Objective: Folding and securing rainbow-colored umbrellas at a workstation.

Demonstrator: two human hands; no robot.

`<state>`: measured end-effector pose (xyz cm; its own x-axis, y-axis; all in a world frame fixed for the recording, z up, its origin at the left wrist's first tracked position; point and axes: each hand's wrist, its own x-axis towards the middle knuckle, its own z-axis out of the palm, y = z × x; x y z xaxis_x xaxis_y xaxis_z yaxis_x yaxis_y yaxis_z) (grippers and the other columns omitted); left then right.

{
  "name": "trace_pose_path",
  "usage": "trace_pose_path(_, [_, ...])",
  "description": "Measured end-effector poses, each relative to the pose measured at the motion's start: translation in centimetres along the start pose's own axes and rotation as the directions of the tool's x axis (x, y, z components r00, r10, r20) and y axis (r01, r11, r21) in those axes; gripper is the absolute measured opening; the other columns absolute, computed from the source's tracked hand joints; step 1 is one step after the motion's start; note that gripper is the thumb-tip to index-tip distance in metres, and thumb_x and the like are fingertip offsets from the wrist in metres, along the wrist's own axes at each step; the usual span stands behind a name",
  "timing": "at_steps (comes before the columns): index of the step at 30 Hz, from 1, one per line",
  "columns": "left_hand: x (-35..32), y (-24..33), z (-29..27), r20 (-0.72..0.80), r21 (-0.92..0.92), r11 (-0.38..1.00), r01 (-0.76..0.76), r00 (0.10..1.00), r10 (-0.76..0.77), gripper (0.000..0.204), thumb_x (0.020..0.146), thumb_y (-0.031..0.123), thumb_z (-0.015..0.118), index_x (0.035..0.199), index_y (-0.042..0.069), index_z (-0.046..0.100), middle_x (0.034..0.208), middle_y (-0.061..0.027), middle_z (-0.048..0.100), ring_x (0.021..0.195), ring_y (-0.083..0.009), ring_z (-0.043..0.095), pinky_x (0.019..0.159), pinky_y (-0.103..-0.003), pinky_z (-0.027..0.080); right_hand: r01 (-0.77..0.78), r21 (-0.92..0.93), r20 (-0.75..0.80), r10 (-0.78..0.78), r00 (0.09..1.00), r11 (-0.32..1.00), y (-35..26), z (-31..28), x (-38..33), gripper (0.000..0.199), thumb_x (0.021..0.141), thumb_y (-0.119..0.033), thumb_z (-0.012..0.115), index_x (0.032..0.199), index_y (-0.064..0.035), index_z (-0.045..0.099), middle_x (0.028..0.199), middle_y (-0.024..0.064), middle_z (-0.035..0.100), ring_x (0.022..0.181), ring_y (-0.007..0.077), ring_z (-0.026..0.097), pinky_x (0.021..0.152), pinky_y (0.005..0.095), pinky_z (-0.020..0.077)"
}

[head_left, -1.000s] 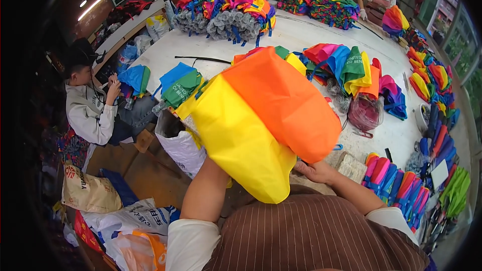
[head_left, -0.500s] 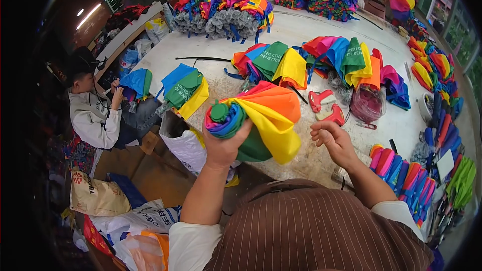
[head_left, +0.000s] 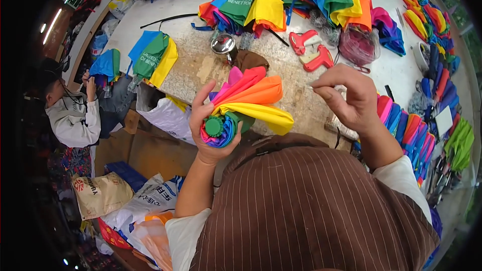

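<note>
My left hand is closed around a rolled folding umbrella in rainbow panels. Its green round cap points up toward me, and the pink, orange and yellow panels fan out to the right. To the right, above the table edge, my right hand is raised in a pinch, thumb against forefinger. A tiny pale tip shows at its fingertips, too small to name. The right hand is apart from the umbrella. Just beyond the umbrella, a shiny metal dome stands by a brown cloth on the table.
Several rainbow umbrellas lie across the worktable. Red-and-white trigger tools sit beside a clear tub. Rolled umbrellas are stacked at right. A seated person handles an umbrella at left; sacks lie below.
The view has tipped down. My left hand has brought the umbrella closer to me, its panels now fanned apart. My right hand has risen in a pinch. The metal dome has come into sight.
</note>
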<state>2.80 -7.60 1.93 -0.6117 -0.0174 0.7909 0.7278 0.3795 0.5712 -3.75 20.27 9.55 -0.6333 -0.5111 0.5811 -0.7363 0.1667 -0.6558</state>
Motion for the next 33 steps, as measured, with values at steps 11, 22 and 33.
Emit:
trace_pose_path(11, [-1.1,1.7,0.1,0.313,-0.288,0.949,0.127,0.949,-0.032,0.039,0.064,0.005,0.079,0.096,0.015,0.059,0.135,-0.0282,0.037,0.119,-0.0405,0.047,0.099,-0.042,0.039,0.144,0.119,0.260,-0.171,0.950,0.982,-1.3,-0.9,-0.2,0.009,0.068,-0.008,0.075,0.072,-0.0091,0.067,0.073,0.0039,0.062,0.070,0.0187,0.062,0.062,0.0306,0.0485])
trace_pose_path(22, [0.4,1.9,0.3,0.517,-0.369,0.904,0.216,0.856,0.007,0.040,0.061,0.008,0.080,0.097,0.017,0.064,0.138,-0.0278,0.032,0.125,-0.0439,0.040,0.103,-0.046,0.033,0.211,0.151,0.325,-0.250,0.912,0.966,1.0,1.3,-0.7,0.020,0.072,-0.017,0.076,0.087,-0.0066,0.066,0.091,0.0066,0.064,0.085,0.0241,0.062,0.075,0.0360,0.0488])
trace_pose_path(33, [1.1,2.0,1.5,0.596,-0.388,0.886,0.253,0.802,0.032,0.046,0.056,0.011,0.082,0.098,0.020,0.066,0.141,-0.0272,0.030,0.127,-0.0426,0.037,0.102,-0.043,0.034,0.110,-0.029,0.377,-0.091,0.922,0.993,1.1,2.0,0.4,0.020,0.071,-0.016,0.076,0.087,-0.0077,0.067,0.081,0.0045,0.062,0.071,0.0189,0.059,0.062,0.0298,0.0478])
